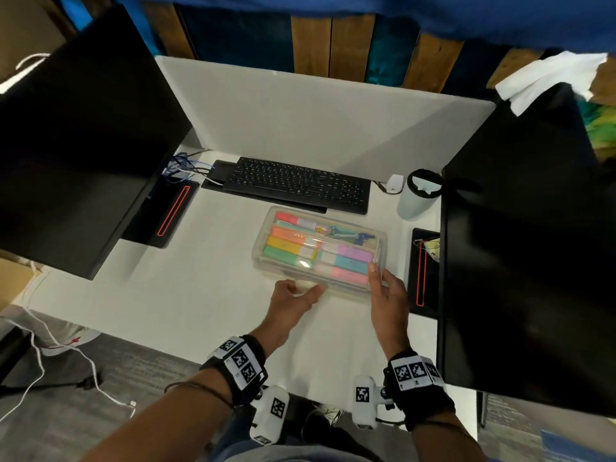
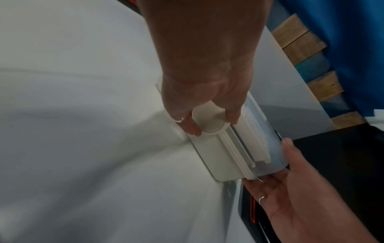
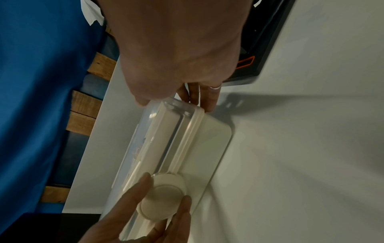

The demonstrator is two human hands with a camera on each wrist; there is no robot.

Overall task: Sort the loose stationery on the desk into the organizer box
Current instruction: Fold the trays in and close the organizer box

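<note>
The clear organizer box (image 1: 320, 248) lies on the white desk (image 1: 200, 288) in front of the keyboard. Several pastel highlighters (image 1: 286, 243) and a few small blue items show through its clear top. My left hand (image 1: 306, 291) is at the box's near side, where its thumb and a finger pinch the round white latch (image 2: 207, 118). My right hand (image 1: 380, 275) grips the box's near right corner, thumb on top and fingers against the end wall. The right wrist view shows the same latch (image 3: 164, 197) and the box's clear wall (image 3: 166, 139).
A black keyboard (image 1: 296, 183) lies just behind the box. Black monitors stand at the left (image 1: 76, 138) and right (image 1: 533, 245), their bases (image 1: 170, 211) (image 1: 425, 268) on the desk. A lidded cup (image 1: 418, 195) and a white adapter (image 1: 395, 183) sit at the back right.
</note>
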